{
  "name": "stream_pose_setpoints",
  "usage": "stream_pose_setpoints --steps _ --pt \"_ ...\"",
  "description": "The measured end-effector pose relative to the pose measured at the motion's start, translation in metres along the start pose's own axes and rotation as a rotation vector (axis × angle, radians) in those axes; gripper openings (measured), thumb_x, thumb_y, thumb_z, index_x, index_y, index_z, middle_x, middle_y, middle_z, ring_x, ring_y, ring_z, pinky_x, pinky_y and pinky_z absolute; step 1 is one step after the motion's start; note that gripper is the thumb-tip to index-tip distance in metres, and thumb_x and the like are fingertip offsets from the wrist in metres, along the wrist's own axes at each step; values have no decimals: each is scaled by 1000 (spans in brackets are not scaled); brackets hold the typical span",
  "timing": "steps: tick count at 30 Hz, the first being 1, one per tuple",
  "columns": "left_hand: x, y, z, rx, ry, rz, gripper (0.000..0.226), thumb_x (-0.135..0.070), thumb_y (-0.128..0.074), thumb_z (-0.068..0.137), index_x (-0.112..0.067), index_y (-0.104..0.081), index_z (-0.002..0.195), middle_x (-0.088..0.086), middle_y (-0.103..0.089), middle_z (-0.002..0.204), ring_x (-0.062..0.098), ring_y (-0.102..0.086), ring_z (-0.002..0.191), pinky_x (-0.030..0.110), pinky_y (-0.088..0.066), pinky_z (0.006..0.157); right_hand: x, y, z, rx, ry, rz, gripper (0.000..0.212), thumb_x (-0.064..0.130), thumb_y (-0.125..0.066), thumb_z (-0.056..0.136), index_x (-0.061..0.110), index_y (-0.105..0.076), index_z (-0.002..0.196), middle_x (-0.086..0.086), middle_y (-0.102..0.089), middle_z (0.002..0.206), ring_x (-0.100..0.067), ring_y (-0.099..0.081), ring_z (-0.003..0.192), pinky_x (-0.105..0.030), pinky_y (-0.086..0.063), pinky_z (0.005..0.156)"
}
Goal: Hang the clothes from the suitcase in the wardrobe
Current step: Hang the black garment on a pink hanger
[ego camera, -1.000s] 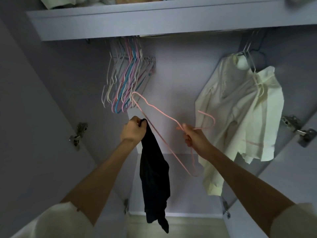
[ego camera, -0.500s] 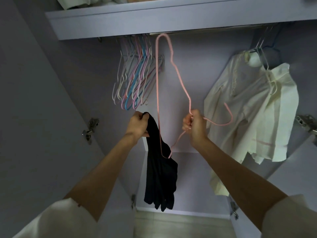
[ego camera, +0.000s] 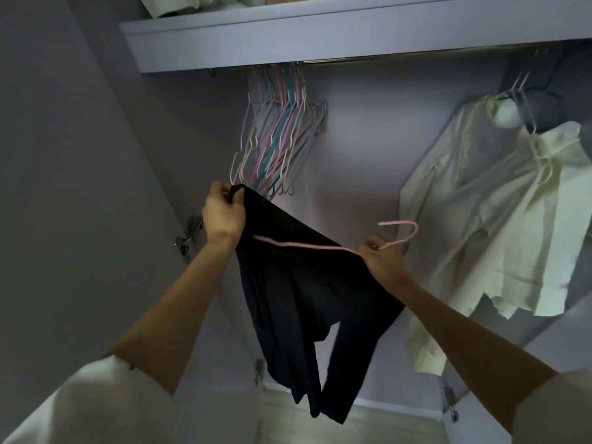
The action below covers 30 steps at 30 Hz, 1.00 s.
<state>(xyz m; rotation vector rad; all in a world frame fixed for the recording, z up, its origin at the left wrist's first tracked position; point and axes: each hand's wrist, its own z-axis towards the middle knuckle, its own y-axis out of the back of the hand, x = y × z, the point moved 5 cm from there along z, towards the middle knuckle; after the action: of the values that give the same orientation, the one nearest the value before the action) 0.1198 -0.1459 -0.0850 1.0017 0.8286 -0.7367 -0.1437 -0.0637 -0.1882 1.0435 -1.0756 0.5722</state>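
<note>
A black garment (ego camera: 298,302) hangs spread between my two hands in front of the open wardrobe. My left hand (ego camera: 222,213) grips its upper left corner. My right hand (ego camera: 381,256) pinches a pink wire hanger (ego camera: 398,233) at its neck, with the hook pointing right. One arm of the hanger lies across the front of the black cloth; the rest of the hanger is hidden behind or inside the fabric. The hanging rail (ego camera: 384,59) runs under the shelf above. No suitcase is in view.
A bunch of several empty pink, blue and white hangers (ego camera: 278,139) hangs on the rail's left part. A cream shirt (ego camera: 499,225) hangs at the right. The shelf (ego camera: 288,36) above holds folded cloth. Door hinges (ego camera: 189,233) stick out on the left panel.
The pink hanger has swung down from upright to lying level across the black garment. The garment has spread wider between my hands. The view has shifted slightly to the left.
</note>
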Motion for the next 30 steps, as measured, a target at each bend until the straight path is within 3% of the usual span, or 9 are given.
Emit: stream_pose_setpoints --steps 4,7,10,15,18,21,25,28,30 --pt "4 -15 -2 134 -36 103 11 -20 -55 92 -9 -55 90 11 -60 92 27 -57 88 28 -42 74 9 -6 4 92 28 -297 33 15 -52 86 20 -39 57 -10 -53 71 -25 -52 75 -31 -37 71" --pt "11 -30 -5 347 8 109 8 -18 -61 87 -11 -62 92 13 -66 100 29 -60 100 35 -47 91 24 2 10 54 32 -177 37 11 -51 87 17 -38 53 -4 -46 59 -23 -47 71 -25 -30 64" --pt "26 -37 -12 511 37 176 13 -13 -64 85 -9 -64 97 15 -64 110 29 -57 110 32 -42 94 34 16 19 -69 119 -116 46 13 -53 91 17 -33 50 -8 -40 54 -23 -43 66 -27 -22 58" --pt "38 -38 -24 649 0 242 42 -20 -57 91 -9 -50 131 9 -49 135 24 -45 127 30 -34 105 41 26 21 -72 190 -146 49 19 -54 92 14 -28 50 -1 -30 48 -21 -35 63 -27 -19 55" --pt "33 -45 -39 800 -75 259 34 -20 -53 93 -9 -57 126 4 -59 116 14 -55 108 17 -37 93 46 30 21 -54 237 -124 42 18 -55 92 9 -36 55 -1 -31 49 -22 -35 61 -28 -23 56" --pt "26 -49 -41 766 -135 215 21 -11 -59 89 -4 -69 107 1 -65 93 4 -57 77 14 -38 77 47 33 21 -22 238 -164 44 19 -55 92 17 -34 53 4 -34 49 -21 -38 62 -26 -24 58" --pt "20 -49 -35 543 -98 56 14 -13 -68 83 -5 -73 93 6 -68 92 19 -62 90 31 -47 90 40 34 17 46 217 -278 30 22 -54 92 8 -50 66 -6 -44 59 -21 -44 67 -27 -24 60" --pt "10 -57 -42 595 -234 93 4 -14 -70 81 -18 -70 83 0 -64 93 15 -60 89 35 -47 93 38 36 16 36 220 -294 26 24 -53 93 8 -51 72 -11 -49 67 -22 -45 69 -28 -25 61" --pt "10 -65 -49 659 -300 187 19 -20 -68 83 -21 -67 101 1 -62 110 16 -58 102 35 -44 97 45 37 17 14 242 -264 27 25 -53 93 9 -49 72 -10 -49 67 -21 -44 69 -28 -26 61"
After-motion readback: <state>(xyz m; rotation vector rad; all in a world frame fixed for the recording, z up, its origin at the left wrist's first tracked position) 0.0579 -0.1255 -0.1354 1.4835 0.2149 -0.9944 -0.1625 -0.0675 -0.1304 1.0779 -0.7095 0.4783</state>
